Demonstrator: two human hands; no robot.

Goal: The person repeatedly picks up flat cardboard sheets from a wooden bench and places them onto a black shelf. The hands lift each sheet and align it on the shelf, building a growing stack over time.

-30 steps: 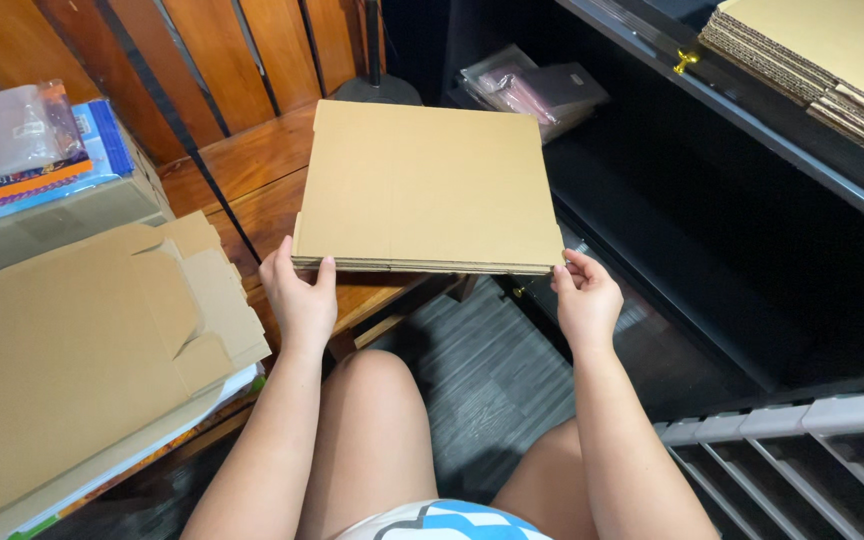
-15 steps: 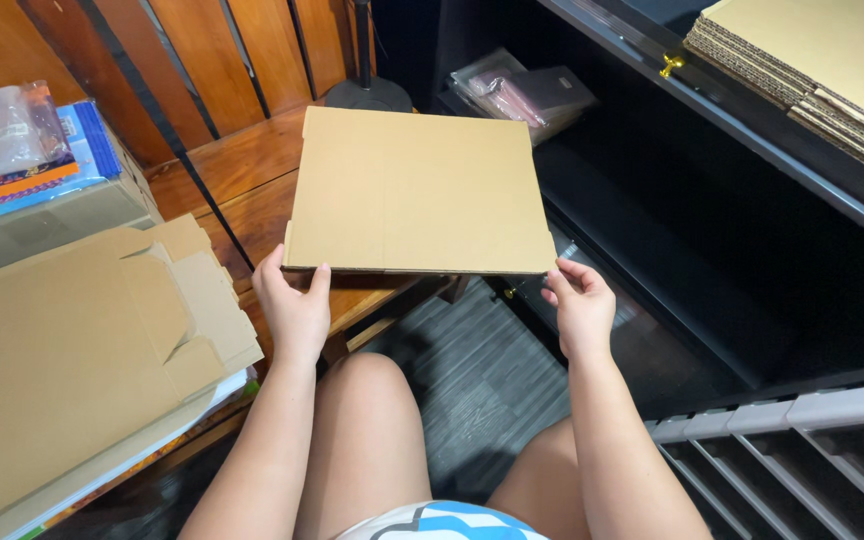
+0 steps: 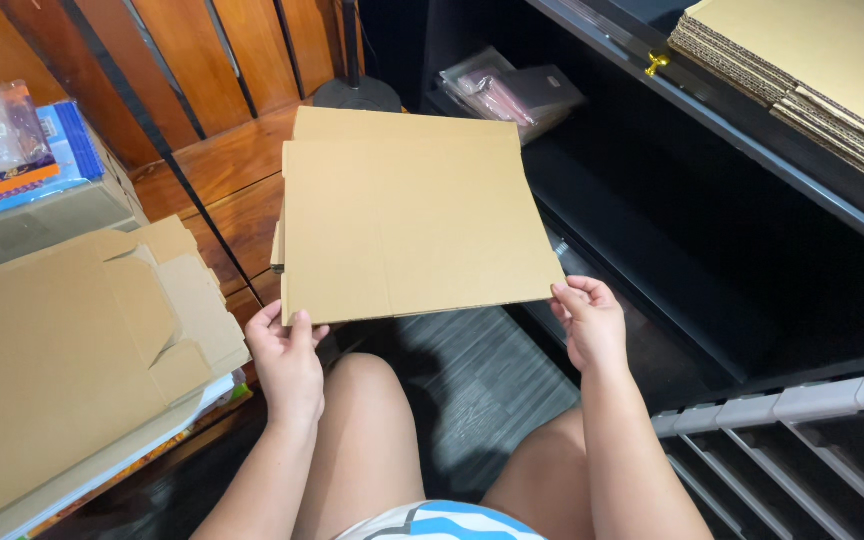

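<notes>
The fingers of the left hand (image 3: 287, 355) and right hand (image 3: 589, 320) pinch the near corners of a flat brown cardboard sheet (image 3: 412, 230). It is held above the cardboard stack (image 3: 352, 122) on the wooden table (image 3: 232, 190).

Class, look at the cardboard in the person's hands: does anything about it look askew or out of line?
Yes. The top sheet has slid toward the person off the stack, whose far edge shows behind it. The left hand and right hand grip its near corners. No tears or creases show.
</notes>
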